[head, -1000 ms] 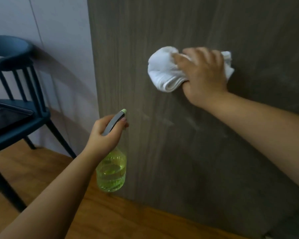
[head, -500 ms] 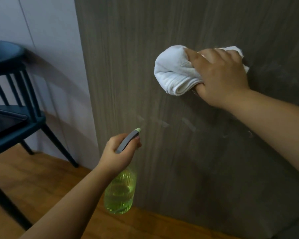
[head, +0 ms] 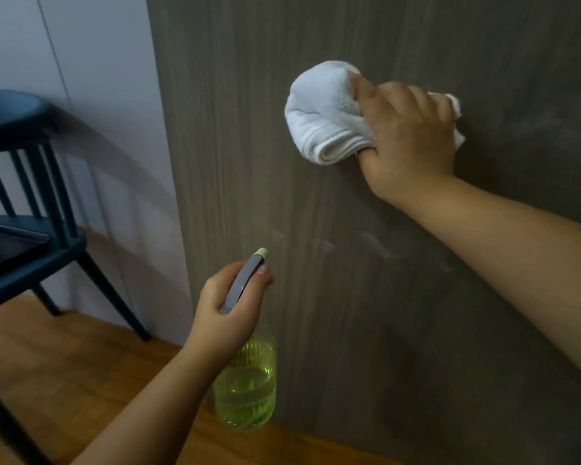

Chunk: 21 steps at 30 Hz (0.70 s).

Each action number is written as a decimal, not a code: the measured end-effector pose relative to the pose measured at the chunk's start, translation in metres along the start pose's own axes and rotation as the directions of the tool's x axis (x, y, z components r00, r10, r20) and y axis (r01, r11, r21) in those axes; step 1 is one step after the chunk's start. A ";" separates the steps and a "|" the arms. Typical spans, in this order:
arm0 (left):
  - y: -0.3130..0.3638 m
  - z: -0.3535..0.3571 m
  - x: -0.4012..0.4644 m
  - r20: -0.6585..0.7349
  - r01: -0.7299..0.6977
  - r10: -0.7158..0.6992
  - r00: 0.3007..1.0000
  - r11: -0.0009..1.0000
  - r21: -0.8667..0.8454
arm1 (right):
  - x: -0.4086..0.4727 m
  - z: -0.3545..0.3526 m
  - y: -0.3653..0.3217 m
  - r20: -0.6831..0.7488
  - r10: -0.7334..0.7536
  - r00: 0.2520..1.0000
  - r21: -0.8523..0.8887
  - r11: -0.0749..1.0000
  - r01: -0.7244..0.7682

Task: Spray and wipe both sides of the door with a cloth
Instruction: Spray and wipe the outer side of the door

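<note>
The right hand [head: 406,135] presses a folded white cloth [head: 322,109] flat against the door [head: 399,313], in the upper middle of the panel; its fingers [head: 416,99] are curled over the cloth and clamp it to the surface. The left hand [head: 225,313] grips the neck of a spray bottle [head: 247,391] near the door's left edge, lower down; its fingers are wrapped round the grey spray head, nozzle aimed at the panel.

Progress, as judged from the surface: this face of the door has been sprayed, since pale wet streaks [head: 376,245] show below the cloth. Wiping is under way but incomplete; the streaks remain unwiped. The other face of the door is not in view, so its condition cannot be determined.

A dark chair [head: 31,203] stands far left on the wooden floor [head: 64,380].
</note>
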<state>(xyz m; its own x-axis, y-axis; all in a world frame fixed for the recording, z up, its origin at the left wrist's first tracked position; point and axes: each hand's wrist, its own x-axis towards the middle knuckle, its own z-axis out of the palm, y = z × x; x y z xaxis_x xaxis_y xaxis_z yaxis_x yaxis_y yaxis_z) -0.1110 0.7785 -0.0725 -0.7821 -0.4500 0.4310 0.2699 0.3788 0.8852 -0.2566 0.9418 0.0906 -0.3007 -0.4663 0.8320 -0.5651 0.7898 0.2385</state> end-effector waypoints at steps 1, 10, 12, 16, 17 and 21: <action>0.001 -0.001 0.001 -0.019 -0.004 0.004 1.000 1.000 0.000 | 0.002 0.008 -0.012 -0.010 -0.010 1.000 -0.017 1.000 0.010; -0.007 -0.011 0.003 -0.255 -0.033 0.043 0.966 0.999 0.043 | -0.029 0.089 -0.093 -0.076 -0.320 0.944 -0.158 0.939 0.306; -0.008 -0.012 -0.003 -0.269 -0.033 0.047 0.962 0.998 0.056 | -0.053 0.105 -0.102 0.002 -0.440 0.898 -0.111 0.892 0.438; -0.012 -0.012 -0.017 -0.267 -0.046 0.060 0.962 0.997 0.060 | -0.095 0.116 -0.098 0.191 -0.566 0.802 0.029 0.820 0.571; -0.013 -0.012 -0.021 -0.257 -0.046 0.061 0.964 0.997 0.066 | -0.102 0.116 -0.093 0.202 -0.590 0.782 0.042 0.803 0.594; -0.011 -0.015 -0.036 -0.226 -0.048 0.057 0.972 0.998 0.042 | -0.088 0.098 -0.080 0.126 -0.603 0.787 0.041 0.796 0.604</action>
<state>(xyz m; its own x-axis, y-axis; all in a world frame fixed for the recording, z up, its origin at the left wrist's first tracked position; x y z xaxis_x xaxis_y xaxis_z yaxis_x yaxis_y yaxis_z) -0.0776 0.7785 -0.0956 -0.6182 -0.5989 0.5090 0.2835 0.4340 0.8551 -0.2604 0.8807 -0.0510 0.0078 -0.8939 0.4483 -0.6629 0.3310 0.6716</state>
